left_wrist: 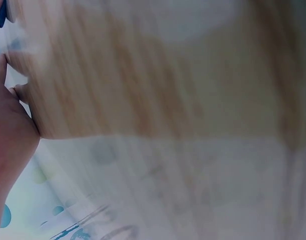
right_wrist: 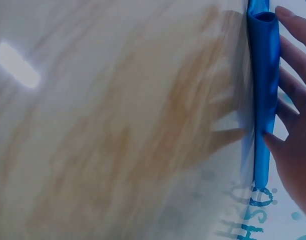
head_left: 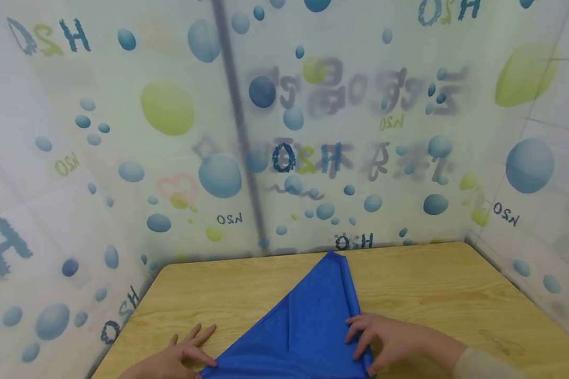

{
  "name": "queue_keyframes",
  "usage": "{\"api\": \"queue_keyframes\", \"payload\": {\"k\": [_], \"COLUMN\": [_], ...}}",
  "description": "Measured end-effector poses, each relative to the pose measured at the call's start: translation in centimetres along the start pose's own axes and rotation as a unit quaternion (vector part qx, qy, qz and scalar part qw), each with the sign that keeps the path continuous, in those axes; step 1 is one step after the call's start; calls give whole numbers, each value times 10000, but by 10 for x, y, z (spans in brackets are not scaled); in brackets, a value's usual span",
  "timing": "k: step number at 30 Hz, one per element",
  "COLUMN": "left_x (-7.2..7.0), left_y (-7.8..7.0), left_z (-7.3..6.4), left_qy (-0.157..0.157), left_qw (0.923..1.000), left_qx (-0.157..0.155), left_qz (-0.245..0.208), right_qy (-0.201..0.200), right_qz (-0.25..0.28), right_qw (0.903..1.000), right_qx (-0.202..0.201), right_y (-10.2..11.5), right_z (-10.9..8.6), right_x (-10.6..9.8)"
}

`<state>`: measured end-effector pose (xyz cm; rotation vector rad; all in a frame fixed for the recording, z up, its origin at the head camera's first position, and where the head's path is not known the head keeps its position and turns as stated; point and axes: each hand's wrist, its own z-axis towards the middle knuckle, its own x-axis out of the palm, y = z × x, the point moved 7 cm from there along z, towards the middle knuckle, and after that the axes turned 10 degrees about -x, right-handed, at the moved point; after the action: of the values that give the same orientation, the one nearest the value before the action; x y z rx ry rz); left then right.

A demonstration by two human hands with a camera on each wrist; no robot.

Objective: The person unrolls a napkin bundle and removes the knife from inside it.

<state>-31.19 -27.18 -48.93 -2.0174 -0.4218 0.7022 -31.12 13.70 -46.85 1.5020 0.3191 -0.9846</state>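
**Location of the rolled edge under the right hand**

The blue cloth lay on the worktop as a triangle between the two hands. Its far tip pointed away from me, close to the back of the worktop; the head view cut off its near side.

Governing relation: the long axis of the rolled edge ran from the far tip toward the near side, slanting slightly to the right. I judged this line to be the reference for any move. The right hand was nearer, directly on it. The left hand was well apart from it, at the left corner, with the flat part of the cloth between.

Right hand: the fingers were bent across the roll, tips spaced apart, with the thumb lower down at its outer side. I read this as a hold on the roll. In the right wrist view the roll showed as a tube, its open end just beside a fingertip.

Left hand: one fingertip touched the left corner; the other visible fingers were spread over the worktop, off the cloth. I could not tell whether the thumb pinched the corner or the finger only pressed it. The left wrist view gave just a sliver of blue.
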Motion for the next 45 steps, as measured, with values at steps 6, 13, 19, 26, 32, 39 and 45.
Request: {"api": "queue_keyframes", "payload": {"k": [6,13,19,26,32,39,45], "left_x": [0,-1,0,1,0,0,0], "left_y": [0,1,0,-1,-1,0,-1], "left_z": [1,1,0,0,-1,0,0], "left_qy": [22,79,89,122,119,158,86], "left_qw": [9998,9999,10000,9999,9999,9997,9999], "left_qx": [89,65,-11,81,80,118,69], "left_qz": [187,74,5,7,93,169,120], "right_qy": [174,-48,-277,-395,-449,-287,-137], "right_qz": [52,193,339,309,-50,-344,-265], "right_qw": [9998,9997,9988,9983,9989,9988,9988], "right_qx": [103,143,232,310,127,172,395], "right_y": [-4,-6,-5,-5,-1,-4,-7], "right_z": [-7,-19,-28,-36,-36,-28,-29], "right_x": [2,-3,-7,-11,-14,-5,-1]}}
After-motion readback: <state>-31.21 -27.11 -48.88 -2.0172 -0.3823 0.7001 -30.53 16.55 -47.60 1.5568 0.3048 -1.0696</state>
